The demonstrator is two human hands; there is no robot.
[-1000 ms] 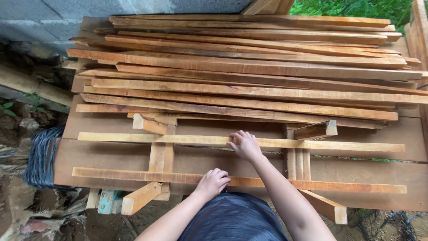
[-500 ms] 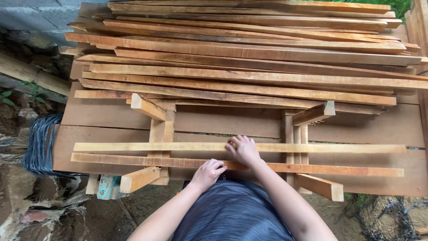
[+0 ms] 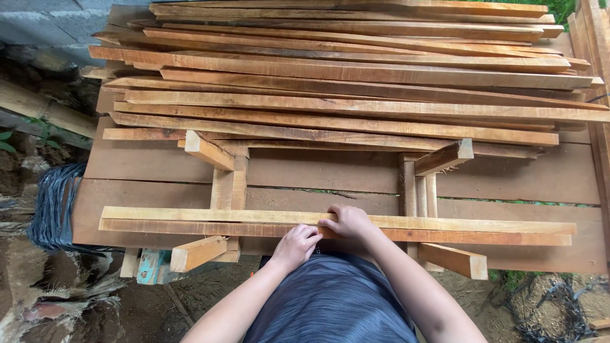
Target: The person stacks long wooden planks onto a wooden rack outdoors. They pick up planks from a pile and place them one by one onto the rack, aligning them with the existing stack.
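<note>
Wooden slats lie side by side across 2 block rails at the bench's near edge; the left hand [image 3: 297, 242] curls closed on the darker slat [image 3: 476, 237], the right hand [image 3: 348, 220] presses flat, gripping nothing, on the paler slat [image 3: 190, 215]. Keeping both edges flush before letting go seems wise; the loose stack [image 3: 356, 82] sits well behind.

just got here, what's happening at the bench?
A person at a wooden workbench has both hands on two long wooden slats lying side by side across short blocks near the front edge. The right hand rests over both slats; the left hand presses on the nearer one. A big stack of slats fills the back of the bench.
</note>
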